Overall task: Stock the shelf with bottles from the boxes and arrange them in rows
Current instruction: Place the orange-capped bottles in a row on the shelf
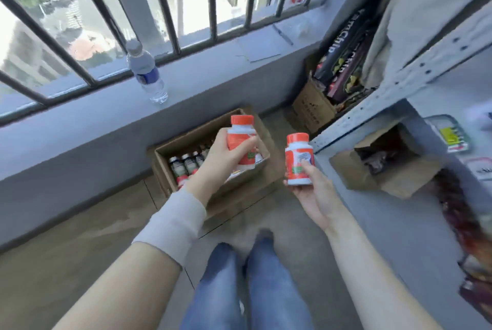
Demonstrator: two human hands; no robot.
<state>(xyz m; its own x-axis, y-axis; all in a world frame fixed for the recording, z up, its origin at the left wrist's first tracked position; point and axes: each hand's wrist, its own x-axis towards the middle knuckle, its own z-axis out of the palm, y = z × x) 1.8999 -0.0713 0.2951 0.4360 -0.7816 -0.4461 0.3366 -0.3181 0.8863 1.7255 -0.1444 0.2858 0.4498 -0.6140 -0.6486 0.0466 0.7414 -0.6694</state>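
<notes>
My left hand (pixel 221 162) grips an orange-capped bottle with an orange and white label (pixel 241 132), held upright above an open cardboard box (pixel 165 167) on the floor. Inside the box stand several more bottles (pixel 186 163) in a row. My right hand (pixel 310 188) holds a second, matching orange-capped bottle (pixel 298 159) upright, just left of the grey metal shelf (pixel 399 223). The shelf's front corner post (pixel 354 117) runs diagonally beside that bottle.
A clear water bottle (pixel 146 74) stands on the window ledge below the dark bars. An open cardboard box (pixel 386 167) sits on the shelf, with packaged goods (pixel 458 212) to its right. Another box of dark snack packs (pixel 338 74) stands behind the shelf. My legs (pixel 247 281) are below.
</notes>
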